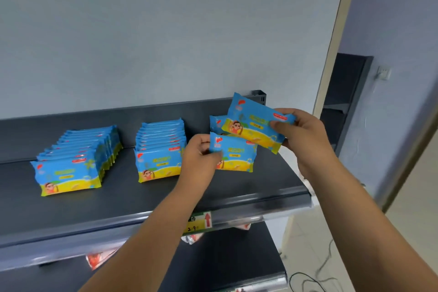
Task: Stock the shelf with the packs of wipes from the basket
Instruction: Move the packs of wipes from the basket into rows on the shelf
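Blue-and-yellow packs of wipes stand in rows on the dark grey shelf (147, 199). A long row (71, 161) fills the left, a second row (160, 152) the middle. On the right, my left hand (201, 156) grips the left edge of an upright pack (234, 154) at the front of a short third row. My right hand (298, 130) holds another pack (253, 123) tilted above and behind it, pinched at its right end. One more pack (216, 123) stands behind these. The basket is out of view.
A price label with a red arrow (199, 220) sits on the shelf's front rail. Red-and-white packets (94, 258) lie on the lower shelf. A doorway and another dark shelf unit (343, 92) are to the right; cables (315, 275) trail on the floor.
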A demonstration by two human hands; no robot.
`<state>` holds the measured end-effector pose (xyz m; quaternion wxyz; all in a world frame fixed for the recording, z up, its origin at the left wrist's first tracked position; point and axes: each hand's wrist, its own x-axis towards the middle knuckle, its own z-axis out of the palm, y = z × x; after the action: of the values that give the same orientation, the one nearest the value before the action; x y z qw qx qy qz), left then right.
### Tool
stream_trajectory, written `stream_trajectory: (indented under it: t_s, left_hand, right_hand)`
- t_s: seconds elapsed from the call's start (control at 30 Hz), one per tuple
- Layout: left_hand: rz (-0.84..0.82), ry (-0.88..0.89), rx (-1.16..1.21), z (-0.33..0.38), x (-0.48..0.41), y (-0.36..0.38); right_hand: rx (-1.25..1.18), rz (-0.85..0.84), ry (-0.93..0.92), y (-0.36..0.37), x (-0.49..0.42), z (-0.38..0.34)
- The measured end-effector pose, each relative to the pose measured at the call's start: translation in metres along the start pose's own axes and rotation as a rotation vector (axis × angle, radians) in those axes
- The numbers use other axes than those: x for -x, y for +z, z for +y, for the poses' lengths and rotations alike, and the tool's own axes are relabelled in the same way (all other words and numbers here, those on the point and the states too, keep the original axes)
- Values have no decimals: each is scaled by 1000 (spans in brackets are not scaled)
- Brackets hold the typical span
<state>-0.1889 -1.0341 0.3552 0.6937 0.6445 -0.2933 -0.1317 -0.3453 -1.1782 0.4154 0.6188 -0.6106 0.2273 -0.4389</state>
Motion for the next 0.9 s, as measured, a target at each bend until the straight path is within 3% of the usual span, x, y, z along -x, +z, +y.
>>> stream_trajectory:
  t_s: [0.27,0.5,0.77,0.9]
  left_hand:
    - [142,-144,-55,-29,-64,42]
    - [206,-95,-283,-58,-93,63]
    - [351,-30,-294,-78,-122,68]
    - [472,-106,-217,-79,-126,71]
  right_hand:
    - [111,42,-8,-32,-31,7]
    - [214,7,-29,-36,-52,18]
    - [509,-152,-15,-32,-79,43]
    - [653,-110,-47,-19,-98,67]
